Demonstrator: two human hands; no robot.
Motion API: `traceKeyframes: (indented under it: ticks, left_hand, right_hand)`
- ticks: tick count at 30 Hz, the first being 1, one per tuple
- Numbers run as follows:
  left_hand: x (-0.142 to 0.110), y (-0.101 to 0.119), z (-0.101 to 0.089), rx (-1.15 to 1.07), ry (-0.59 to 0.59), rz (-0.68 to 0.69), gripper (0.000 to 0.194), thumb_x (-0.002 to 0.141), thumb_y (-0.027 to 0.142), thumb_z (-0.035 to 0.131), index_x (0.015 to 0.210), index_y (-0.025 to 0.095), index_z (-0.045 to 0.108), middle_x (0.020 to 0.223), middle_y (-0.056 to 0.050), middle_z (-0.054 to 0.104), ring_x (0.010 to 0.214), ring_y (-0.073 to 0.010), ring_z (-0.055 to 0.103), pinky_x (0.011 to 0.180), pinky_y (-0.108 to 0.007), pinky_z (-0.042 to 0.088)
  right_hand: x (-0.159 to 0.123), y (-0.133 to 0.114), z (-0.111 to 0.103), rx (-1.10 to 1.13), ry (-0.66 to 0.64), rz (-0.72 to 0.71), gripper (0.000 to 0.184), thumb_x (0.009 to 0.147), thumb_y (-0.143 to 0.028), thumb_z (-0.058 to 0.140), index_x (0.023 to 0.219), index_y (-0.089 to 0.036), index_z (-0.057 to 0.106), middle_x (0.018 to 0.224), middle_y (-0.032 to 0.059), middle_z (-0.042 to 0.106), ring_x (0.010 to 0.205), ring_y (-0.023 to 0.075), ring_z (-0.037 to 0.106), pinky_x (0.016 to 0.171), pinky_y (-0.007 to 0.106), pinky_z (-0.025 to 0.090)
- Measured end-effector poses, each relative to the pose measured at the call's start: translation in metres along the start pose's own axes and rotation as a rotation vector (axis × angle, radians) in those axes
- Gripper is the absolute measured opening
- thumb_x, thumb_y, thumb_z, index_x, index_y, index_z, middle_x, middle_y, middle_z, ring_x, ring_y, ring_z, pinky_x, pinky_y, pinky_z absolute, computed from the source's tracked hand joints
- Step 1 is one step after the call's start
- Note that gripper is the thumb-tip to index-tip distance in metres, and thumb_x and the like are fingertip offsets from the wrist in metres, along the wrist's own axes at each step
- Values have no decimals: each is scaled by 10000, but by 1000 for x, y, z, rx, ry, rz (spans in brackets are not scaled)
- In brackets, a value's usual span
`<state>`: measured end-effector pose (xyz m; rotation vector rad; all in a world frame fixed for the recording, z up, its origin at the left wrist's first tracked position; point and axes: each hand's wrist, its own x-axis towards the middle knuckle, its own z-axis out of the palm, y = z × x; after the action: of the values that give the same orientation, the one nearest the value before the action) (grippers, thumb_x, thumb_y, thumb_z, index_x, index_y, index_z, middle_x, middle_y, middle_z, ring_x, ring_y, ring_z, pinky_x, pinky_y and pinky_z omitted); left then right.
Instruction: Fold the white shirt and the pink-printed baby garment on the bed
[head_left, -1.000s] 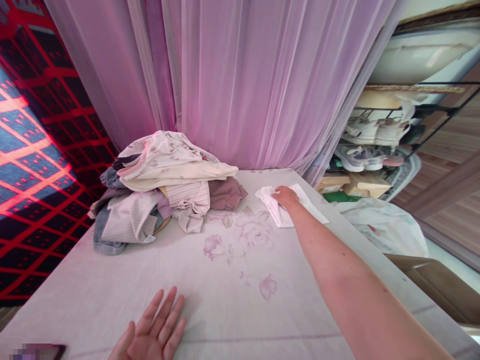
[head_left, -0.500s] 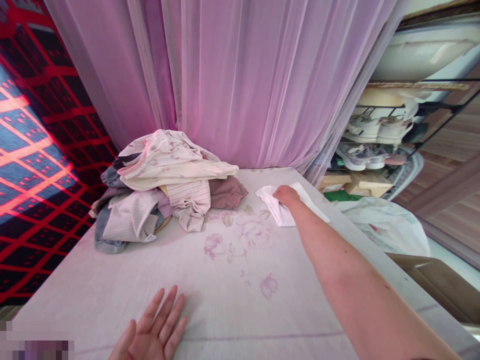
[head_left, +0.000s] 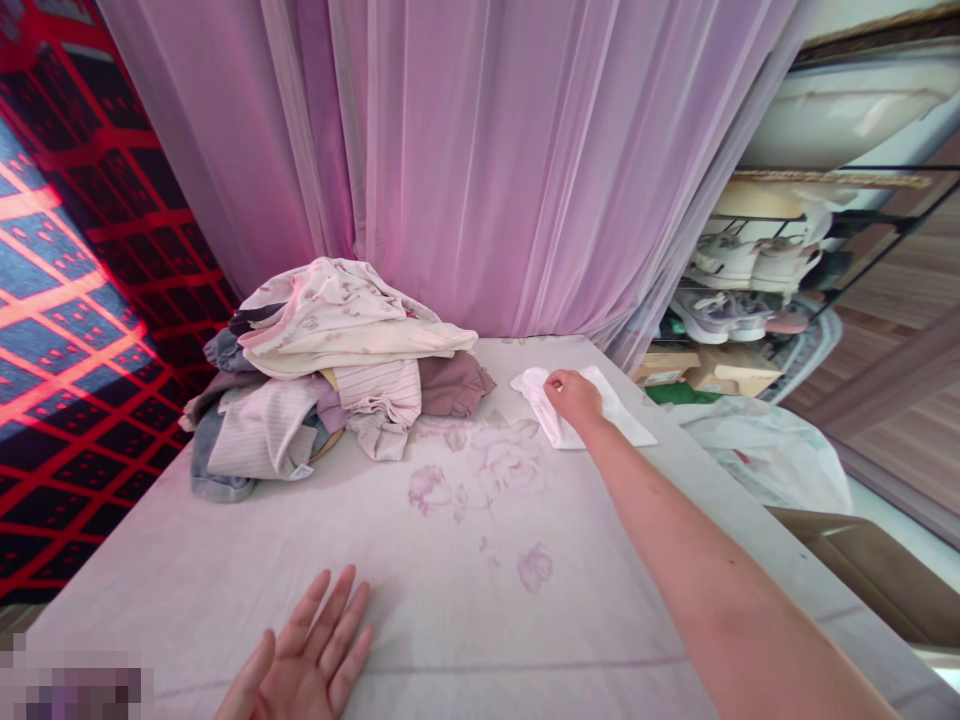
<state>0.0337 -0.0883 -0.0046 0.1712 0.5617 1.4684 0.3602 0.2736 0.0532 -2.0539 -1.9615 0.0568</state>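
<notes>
My right hand (head_left: pixel 576 396) reaches far across the bed and rests on a small folded white cloth (head_left: pixel 619 414) near the far right corner, fingers curled down onto it. My left hand (head_left: pixel 304 665) lies flat and open on the sheet at the near edge, fingers spread, holding nothing. A heap of unfolded clothes (head_left: pixel 330 365) in cream, striped, grey and mauve sits at the far left of the bed, a hand's width left of the white cloth.
The bed has a pale sheet with faded flower prints (head_left: pixel 480 480). Pink sheer curtains (head_left: pixel 487 160) hang behind it. A shoe rack (head_left: pixel 757 280), boxes (head_left: pixel 705 368) and a white bag (head_left: pixel 765 450) stand to the right; red patterned carpet (head_left: pixel 67 330) lies left.
My right hand has shifted slightly on the white cloth, which now lies a little flatter. My left hand has stayed in place.
</notes>
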Motion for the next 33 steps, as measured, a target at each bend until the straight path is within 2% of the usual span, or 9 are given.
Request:
traceKeyframes:
  ticks: [2,6,11,15,18,21,25,30,33]
  left_hand:
    - [-1,0,3,-8,5,-4,449,901,408,455,1325,302,557,1492,-55,401,1411,-310,267,1134,-538,238]
    - [-3,1,12,-9,19,-9,433,904,358,452,1314,290,571,1483,-58,419,1417,-304,256,1147,-537,207]
    - [-3,2,18,-15,25,-6,429,906,298,435,1310,279,577,1479,-61,429,1421,-300,251,1156,-541,179]
    - [-2,1,17,-30,18,-6,426,908,345,439,1304,282,583,1478,-60,431,1420,-302,251,1155,-539,180]
    - [-2,1,20,-18,33,-5,420,909,310,434,1299,275,587,1472,-68,440,1415,-303,267,1150,-547,187]
    - [-3,1,25,9,63,4,417,902,256,437,1286,264,599,1464,-74,451,1406,-304,291,1144,-556,200]
    - [-6,3,30,10,78,0,426,894,244,444,1292,275,592,1453,-65,469,1409,-298,286,1148,-550,203]
    - [-5,3,27,-10,70,-6,434,902,250,430,1311,276,575,1464,-65,454,1413,-301,274,1152,-551,195]
    - [-4,3,24,-34,60,-14,444,901,266,433,1327,285,558,1468,-58,448,1423,-298,244,1157,-549,181]
  right_hand:
    - [-7,-2,-2,-58,-47,-37,271,859,-341,482,952,-271,727,1079,48,700,930,194,638,732,252,442]
    - [-10,-7,0,-123,-165,-6,247,825,-371,533,893,-276,751,1015,53,725,919,216,655,720,268,462]
    - [-7,-18,-2,-160,-192,-17,257,836,-252,516,930,-224,754,1036,106,721,957,222,658,758,278,467]
    - [-13,-20,-7,-186,-169,-57,268,864,-255,501,945,-200,750,1049,132,709,998,229,645,800,289,456]
    - [-22,-18,-8,-185,-129,-87,313,901,-304,454,980,-197,737,1098,137,683,991,235,641,797,302,453]
    - [-31,-17,-4,-159,-95,-132,354,936,-326,394,1012,-209,719,1128,116,662,984,218,630,793,287,448]
    - [-37,-17,3,-119,-89,-201,302,930,-309,428,1000,-233,711,1127,75,662,1068,197,576,871,250,416]
    - [-34,-12,6,-87,-68,-177,362,954,-276,353,1138,-249,664,1184,66,648,1107,212,553,920,287,406]
    - [-23,-9,6,-67,-70,-134,368,934,-242,387,1198,-274,642,1276,49,607,1158,209,532,953,286,395]
